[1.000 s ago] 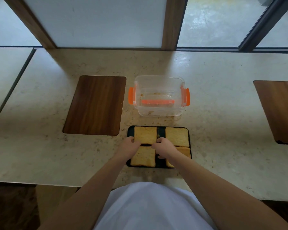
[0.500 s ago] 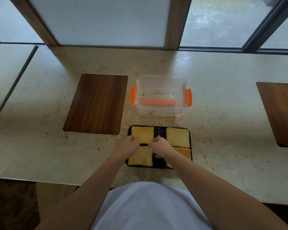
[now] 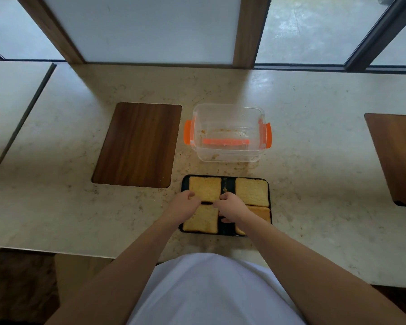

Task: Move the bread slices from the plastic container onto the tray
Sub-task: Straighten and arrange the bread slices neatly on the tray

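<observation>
Several toasted bread slices lie on a black tray (image 3: 226, 227) near the counter's front edge. My left hand (image 3: 183, 204) and my right hand (image 3: 231, 206) each pinch a near corner of the far-left slice (image 3: 204, 187), which lies flat on the tray. The far-right slice (image 3: 251, 191) and the near-left slice (image 3: 201, 220) lie free. My right wrist partly hides the near-right slice (image 3: 261, 212). Just beyond the tray stands the clear plastic container (image 3: 227, 106) with orange clips, holding only crumbs.
A dark wooden board (image 3: 136, 144) lies flat to the left of the container, and another wooden board (image 3: 399, 158) sits at the far right. Window frames rise behind the beige stone counter (image 3: 314, 184). A seam (image 3: 21, 120) splits the counter at the left.
The far-left slice has slid a little to the left on the tray under both hands, widening the dark gap to the far-right slice. The hands stay on its near edge.
</observation>
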A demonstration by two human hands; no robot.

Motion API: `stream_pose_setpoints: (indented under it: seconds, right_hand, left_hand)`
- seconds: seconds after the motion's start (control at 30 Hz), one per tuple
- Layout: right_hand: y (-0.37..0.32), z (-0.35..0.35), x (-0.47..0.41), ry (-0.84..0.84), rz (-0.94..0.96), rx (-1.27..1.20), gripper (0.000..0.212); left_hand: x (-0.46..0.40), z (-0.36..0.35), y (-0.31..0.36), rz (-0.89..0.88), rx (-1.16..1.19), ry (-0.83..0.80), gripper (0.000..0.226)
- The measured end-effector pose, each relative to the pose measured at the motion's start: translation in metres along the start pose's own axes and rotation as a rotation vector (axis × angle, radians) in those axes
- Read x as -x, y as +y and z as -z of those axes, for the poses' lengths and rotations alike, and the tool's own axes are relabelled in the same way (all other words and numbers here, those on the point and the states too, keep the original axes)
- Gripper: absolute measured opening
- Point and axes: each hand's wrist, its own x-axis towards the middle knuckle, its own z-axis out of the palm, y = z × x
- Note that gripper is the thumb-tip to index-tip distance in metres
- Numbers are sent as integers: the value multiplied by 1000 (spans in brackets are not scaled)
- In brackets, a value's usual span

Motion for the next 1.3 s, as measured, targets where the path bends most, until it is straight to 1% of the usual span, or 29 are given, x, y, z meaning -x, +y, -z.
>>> stream_pose_setpoints:
  seconds: [0.27, 0.4, 0.5, 0.53, 0.6, 0.67, 0.73, 0.83, 0.93, 1.07, 1.3]
  right_hand:
    - [1, -6, -6, 14, 9, 10, 54]
    - [-2, -5, -3, 18, 13, -18, 59]
    - [-1, 3, 4, 15, 33, -25, 59]
    - [1, 9, 6, 51, 68, -21, 57]
    - [7, 26, 11, 209, 158, 4, 53]
    - [15, 48, 15, 394, 204, 47, 50]
    - [24, 68, 17, 477, 183, 72, 51]
    - [33, 85, 19, 462, 92, 109, 56]
    - [37, 91, 17, 426, 55, 105, 62]
    - [41, 92, 11, 389, 16, 47, 67]
    - [42, 96, 6, 387, 6, 49, 62]
  left_hand:
    - [-1, 2, 0, 4, -13, -4, 52]
    - [-2, 3, 0, 18, -28, 2, 47]
    - [0, -2, 6, -10, -118, 37, 51]
    - [2, -5, 11, -42, -161, 77, 50]
    - [5, -15, 23, -141, -181, 132, 48]
    - [9, -30, 38, -214, -127, 93, 48]
    - [11, -46, 53, -236, -72, 31, 51]
    - [9, -66, 73, -222, -34, -31, 58]
    - [4, -78, 90, -137, -17, -81, 63]
    - [1, -85, 102, -83, -11, -90, 65]
    - [-7, -93, 104, -6, -11, -102, 65]
